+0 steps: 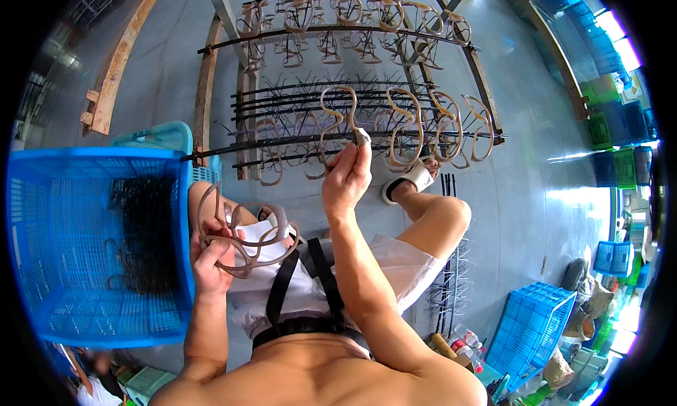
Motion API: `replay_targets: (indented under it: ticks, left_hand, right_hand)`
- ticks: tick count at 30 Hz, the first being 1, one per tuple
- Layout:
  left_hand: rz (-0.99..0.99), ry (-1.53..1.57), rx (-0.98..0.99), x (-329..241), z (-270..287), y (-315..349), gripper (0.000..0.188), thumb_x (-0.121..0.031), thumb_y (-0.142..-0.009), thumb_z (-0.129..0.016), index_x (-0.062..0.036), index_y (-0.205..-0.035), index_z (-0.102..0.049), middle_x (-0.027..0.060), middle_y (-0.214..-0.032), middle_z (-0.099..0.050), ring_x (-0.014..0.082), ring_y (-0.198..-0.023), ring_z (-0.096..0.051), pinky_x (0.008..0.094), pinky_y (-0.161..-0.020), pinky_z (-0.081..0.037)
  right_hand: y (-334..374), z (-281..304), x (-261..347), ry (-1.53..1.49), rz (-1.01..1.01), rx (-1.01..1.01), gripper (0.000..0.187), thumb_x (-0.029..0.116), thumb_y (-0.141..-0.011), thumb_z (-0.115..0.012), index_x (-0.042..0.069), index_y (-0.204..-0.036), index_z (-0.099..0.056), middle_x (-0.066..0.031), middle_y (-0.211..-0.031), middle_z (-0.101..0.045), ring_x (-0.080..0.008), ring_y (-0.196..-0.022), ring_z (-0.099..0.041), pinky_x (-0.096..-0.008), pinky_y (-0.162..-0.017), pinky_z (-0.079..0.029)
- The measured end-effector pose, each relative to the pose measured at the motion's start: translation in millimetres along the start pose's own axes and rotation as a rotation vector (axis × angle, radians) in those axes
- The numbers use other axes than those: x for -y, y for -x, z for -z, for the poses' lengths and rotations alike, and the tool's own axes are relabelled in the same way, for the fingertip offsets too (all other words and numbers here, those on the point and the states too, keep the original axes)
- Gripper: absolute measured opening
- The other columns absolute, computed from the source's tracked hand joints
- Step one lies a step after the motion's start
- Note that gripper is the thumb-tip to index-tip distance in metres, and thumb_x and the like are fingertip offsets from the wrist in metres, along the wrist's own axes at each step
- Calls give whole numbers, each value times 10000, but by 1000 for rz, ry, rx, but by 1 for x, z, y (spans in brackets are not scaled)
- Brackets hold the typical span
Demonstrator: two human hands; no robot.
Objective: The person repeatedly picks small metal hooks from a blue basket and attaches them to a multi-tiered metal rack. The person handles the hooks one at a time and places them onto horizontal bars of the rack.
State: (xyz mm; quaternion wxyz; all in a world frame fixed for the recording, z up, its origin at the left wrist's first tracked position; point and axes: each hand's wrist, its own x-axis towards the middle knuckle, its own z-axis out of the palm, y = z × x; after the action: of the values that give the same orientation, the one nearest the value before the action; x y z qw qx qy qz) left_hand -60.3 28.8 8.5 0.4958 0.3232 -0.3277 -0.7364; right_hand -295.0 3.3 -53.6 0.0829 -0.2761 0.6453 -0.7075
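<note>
My left hand (214, 259) is closed round several brownish-grey curved loop pieces (281, 223), raised over my lap beside the blue crate. Stretched forward, my right hand (347, 177) pinches the lower part of a tan, S-curved loop piece (338, 89) at a dark rack bar (285, 151). A small whitish-grey patch shows at its fingertips; I cannot tell if it is a wrap. Whether this piece is fixed on the bar is hidden by the fingers. Similar loop pieces (422, 120) hang along the same bar to the right.
A large blue crate (92, 152) with a pile of dark thin pieces (144, 230) stands at my left. More loops hang on the farther bar (338, 29). Spiky rods (446, 279) lie right of my leg, near bottles (465, 346) and a smaller blue crate (532, 321).
</note>
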Motion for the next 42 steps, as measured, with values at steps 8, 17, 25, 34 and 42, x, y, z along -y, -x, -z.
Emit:
replay_targets:
  ticks: [8,17,25,34,42]
  left_hand:
    - [-13,14,29,-1,-7,-5,235,5,-749,-545,-22,-983,-532,103,-944,-550,201,-880,-541,405,-835,-428]
    - [-205,-574,133,-18,-16,-7,208,-31,-745,-517,-28,-946,-460,97,-881,-529,146,-810,-509,273,-778,-419]
    - [-321,-546,124,-12,-21,0,195,27,-760,-508,-1,-948,-466,106,-836,-541,142,-740,-527,248,-701,-440]
    - [-135,-351,-14,-9,-6,1,251,-7,-692,-449,-39,-940,-467,95,-844,-497,160,-792,-474,292,-766,-410]
    - [-144,-344,10,-12,-10,-2,272,-6,-683,-441,-43,-951,-464,85,-850,-474,163,-788,-468,329,-777,-441]
  right_hand:
    - [-10,9,-1,31,-63,-50,175,139,-963,-424,43,-1086,-503,22,-603,-454,-44,-480,-414,-195,-434,-359]
    - [26,48,73,68,188,550,398,182,-882,-535,-42,-1199,-452,-182,-1073,-436,-296,-981,-444,-351,-883,-365]
    - [22,44,57,-136,164,624,387,263,-917,-515,-28,-1167,-470,-94,-1105,-479,-168,-967,-465,-298,-878,-365]
    - [-4,28,27,98,-218,60,286,227,-949,-470,-20,-1093,-462,-71,-874,-480,-161,-750,-455,-303,-712,-417]
    - [-10,14,10,151,-145,1,280,275,-986,-391,25,-992,-516,4,-607,-483,-80,-489,-459,-221,-456,-377]
